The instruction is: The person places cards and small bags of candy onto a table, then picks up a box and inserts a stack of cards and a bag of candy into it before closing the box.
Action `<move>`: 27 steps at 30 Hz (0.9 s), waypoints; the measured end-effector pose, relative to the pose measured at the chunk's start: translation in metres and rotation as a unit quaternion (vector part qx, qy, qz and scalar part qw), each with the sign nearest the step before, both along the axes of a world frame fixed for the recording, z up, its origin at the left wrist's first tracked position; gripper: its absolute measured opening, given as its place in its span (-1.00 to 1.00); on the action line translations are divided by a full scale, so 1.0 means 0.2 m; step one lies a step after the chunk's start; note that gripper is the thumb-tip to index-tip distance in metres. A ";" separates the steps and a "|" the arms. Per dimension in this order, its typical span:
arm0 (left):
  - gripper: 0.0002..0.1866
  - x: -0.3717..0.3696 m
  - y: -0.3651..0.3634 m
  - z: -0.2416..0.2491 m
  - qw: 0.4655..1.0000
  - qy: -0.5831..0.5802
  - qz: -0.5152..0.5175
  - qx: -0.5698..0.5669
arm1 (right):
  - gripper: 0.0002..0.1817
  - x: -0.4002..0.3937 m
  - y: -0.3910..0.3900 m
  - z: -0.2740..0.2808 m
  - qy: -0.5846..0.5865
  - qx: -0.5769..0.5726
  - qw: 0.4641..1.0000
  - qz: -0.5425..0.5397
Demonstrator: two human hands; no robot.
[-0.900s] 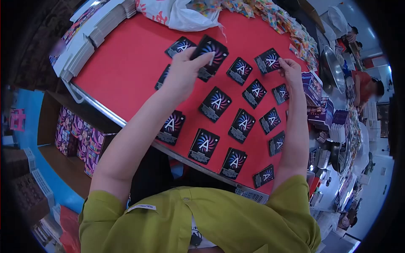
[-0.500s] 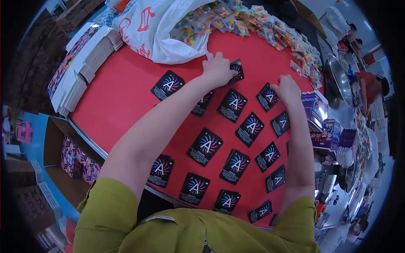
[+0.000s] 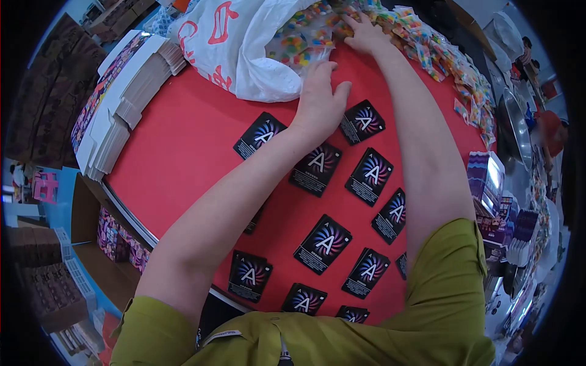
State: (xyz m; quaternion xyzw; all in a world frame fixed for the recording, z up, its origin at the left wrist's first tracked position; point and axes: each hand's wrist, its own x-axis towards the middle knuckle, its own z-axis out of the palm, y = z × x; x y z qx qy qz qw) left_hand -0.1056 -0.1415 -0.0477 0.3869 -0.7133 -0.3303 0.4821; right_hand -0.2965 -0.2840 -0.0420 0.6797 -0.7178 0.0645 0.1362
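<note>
My left hand [image 3: 321, 100] is over the red table top [image 3: 177, 122], thumb apart from its fingers, with fingertips at the edge of a white plastic bag [image 3: 262, 79]. Beside its thumb lies a stack of black cards [image 3: 364, 122] printed with a large A. More such stacks, like this one [image 3: 317, 168], are spread in rows below both forearms. At the far side my right hand [image 3: 369, 35] reaches with spread fingers to the small clear packets of coloured pieces [image 3: 421, 49]. Whether its fingertips touch a packet is hard to see. Similar packets fill the bag's mouth.
Flat white folded boxes [image 3: 125, 104] are stacked at the left table edge. Below them stands an open carton [image 3: 91, 244] with printed boxes inside. Purple boxes [image 3: 488, 183] and a metal bowl [image 3: 516, 125] are at the right. A person in red [image 3: 552, 134] is beyond.
My left hand has come off a card stack and sits by the bag. My right hand has left another stack and moved up to the packets. The view has shifted slightly.
</note>
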 end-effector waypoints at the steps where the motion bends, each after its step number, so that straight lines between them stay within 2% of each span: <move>1: -0.56 0.01 -0.03 0.00 1.000 0.001 0.002 0.001 | -0.31 -0.02 -0.04 -0.01 -0.013 -0.003 1.000 0.013; 3: -0.58 0.01 -0.07 0.02 0.990 0.081 0.011 0.111 | -0.31 -0.02 -0.07 -0.04 -0.022 -0.006 0.999 0.026; 4: -0.58 0.01 -0.08 0.03 0.990 0.087 0.009 0.112 | -0.39 -0.02 -0.05 -0.04 -0.034 -0.014 0.998 0.046; 5: -0.56 0.01 -0.09 0.05 0.955 0.209 -0.020 0.208 | -0.48 -0.03 -0.02 -0.04 -0.047 -0.023 0.996 0.066; 6: -0.54 0.03 -0.11 0.06 0.897 0.324 -0.048 0.298 | -0.48 -0.03 0.01 -0.05 -0.042 -0.023 0.997 0.066; 7: -0.49 0.05 -0.13 0.06 0.860 0.384 -0.088 0.324 | -0.53 -0.03 0.05 -0.07 -0.075 -0.052 0.992 0.090; 8: -0.49 0.06 -0.13 0.05 0.858 0.387 -0.089 0.326 | -0.57 -0.04 0.09 -0.08 -0.106 -0.082 0.985 0.113; 10: -0.46 0.06 -0.12 0.04 0.800 0.456 -0.177 0.346 | -0.59 -0.06 0.19 -0.08 -0.099 -0.064 0.985 0.130; 13: -0.40 -0.02 -0.08 0.02 0.797 0.439 -0.163 0.381 | -0.60 -0.05 0.35 -0.06 -0.122 -0.039 0.979 0.157; 14: -0.40 -0.06 -0.07 0.04 0.792 0.442 -0.177 0.381 | -0.59 -0.06 0.40 -0.07 -0.176 -0.082 0.962 0.192; 15: -0.37 -0.06 -0.07 0.06 0.775 0.445 -0.183 0.410 | -0.59 -0.05 0.47 -0.03 -0.166 -0.086 0.965 0.183; 17: -0.35 -0.11 -0.11 0.07 0.733 0.458 -0.169 0.474 | -0.60 0.04 0.59 0.07 -0.227 -0.138 0.922 0.281; 18: -0.35 -0.13 -0.13 0.07 0.733 0.456 -0.175 0.473 | -0.60 0.08 0.63 0.11 -0.224 -0.142 0.923 0.278; 20: -0.44 -0.17 -0.14 0.06 0.677 0.505 -0.251 0.473 | -0.63 0.16 0.71 0.16 -0.051 -0.125 0.927 0.351; 21: -0.44 -0.18 -0.12 0.06 0.676 0.502 -0.248 0.480 | -0.66 0.16 0.70 0.17 -0.055 -0.144 0.901 0.406; 22: -0.49 -0.17 -0.10 0.04 0.636 0.533 -0.266 0.491 | -0.66 0.17 0.75 0.18 -0.066 -0.138 0.902 0.405; 24: -0.54 -0.15 -0.10 0.04 0.555 0.591 -0.289 0.509 | -0.67 0.19 0.81 0.21 -0.248 -0.084 0.887 0.379; 25: -0.54 -0.14 -0.08 0.03 0.553 0.592 -0.281 0.514 | -0.69 0.19 0.81 0.19 -0.323 -0.071 0.864 0.379; 26: -0.53 -0.15 -0.07 0.03 0.562 0.595 -0.295 0.494 | -0.69 0.20 0.79 0.17 -0.328 -0.067 0.864 0.377; 27: -0.52 -0.15 -0.05 0.04 0.571 0.596 -0.308 0.473 | -0.71 0.23 0.77 0.14 -0.397 -0.127 0.831 0.369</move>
